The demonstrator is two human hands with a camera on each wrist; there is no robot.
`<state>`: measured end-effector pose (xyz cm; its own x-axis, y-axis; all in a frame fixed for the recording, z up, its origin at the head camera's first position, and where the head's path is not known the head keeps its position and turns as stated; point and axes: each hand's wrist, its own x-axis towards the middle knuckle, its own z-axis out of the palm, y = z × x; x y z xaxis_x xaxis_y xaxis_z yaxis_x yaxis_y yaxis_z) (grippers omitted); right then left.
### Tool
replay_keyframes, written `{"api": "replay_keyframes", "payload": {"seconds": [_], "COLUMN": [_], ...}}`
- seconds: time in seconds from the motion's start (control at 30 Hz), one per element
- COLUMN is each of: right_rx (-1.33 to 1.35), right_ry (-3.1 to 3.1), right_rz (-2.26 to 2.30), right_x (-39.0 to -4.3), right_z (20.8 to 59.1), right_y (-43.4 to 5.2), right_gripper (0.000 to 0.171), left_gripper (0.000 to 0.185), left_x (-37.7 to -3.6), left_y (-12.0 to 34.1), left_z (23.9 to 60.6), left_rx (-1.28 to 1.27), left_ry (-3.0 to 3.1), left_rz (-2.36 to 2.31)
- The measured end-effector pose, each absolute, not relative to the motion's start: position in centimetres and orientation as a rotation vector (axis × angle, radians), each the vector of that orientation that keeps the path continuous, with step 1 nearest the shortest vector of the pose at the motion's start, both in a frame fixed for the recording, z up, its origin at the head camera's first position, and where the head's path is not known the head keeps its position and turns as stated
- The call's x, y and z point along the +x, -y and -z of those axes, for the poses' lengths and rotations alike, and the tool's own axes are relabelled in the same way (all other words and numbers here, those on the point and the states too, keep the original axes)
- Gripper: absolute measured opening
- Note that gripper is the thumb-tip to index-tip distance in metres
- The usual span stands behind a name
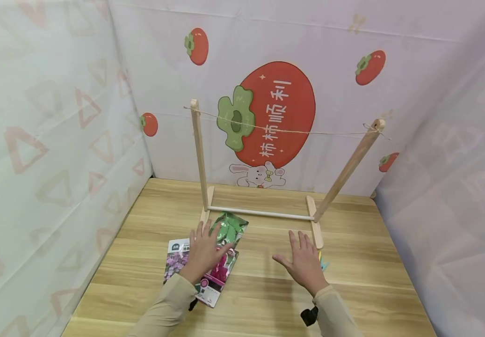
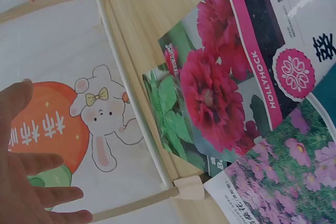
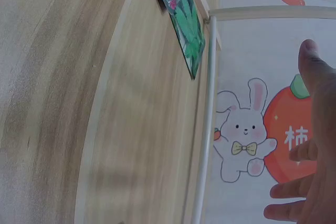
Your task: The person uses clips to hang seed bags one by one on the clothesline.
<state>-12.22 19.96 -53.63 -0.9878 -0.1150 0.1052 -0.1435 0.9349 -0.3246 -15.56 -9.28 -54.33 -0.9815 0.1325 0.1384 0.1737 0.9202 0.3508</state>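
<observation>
Both hands lie flat with fingers spread — left hand (image 1: 203, 250) resting on the seed packets (image 1: 208, 262) at seven o'clock, right hand (image 1: 305, 262) empty at five. Nothing hangs on the rack's string (image 1: 284, 131) yet; by my judgement, everything remains undone.

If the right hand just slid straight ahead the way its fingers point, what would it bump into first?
Probably the wooden stand: the right hand lies open with fingers aimed at its low white crossbar, with bare table between. Depth is unclear; if the hand is above the table, it might pass over the bar.
</observation>
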Motion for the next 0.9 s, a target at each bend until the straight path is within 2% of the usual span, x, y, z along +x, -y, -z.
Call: {"api": "replay_keyframes", "payload": {"seconds": [0.9], "right_rx": [0.031], "right_ry": [3.113], "right_rz": [-0.551], "right_x": [-12.0], "right_z": [55.5], "right_y": [-23.4], "right_gripper": [0.091], "left_gripper": [0.079], "left_x": [-16.3], "left_y": [14.4], "left_z": [56.2], "left_rx": [0.024], "left_ry": [3.086], "left_rz": [0.678]}}
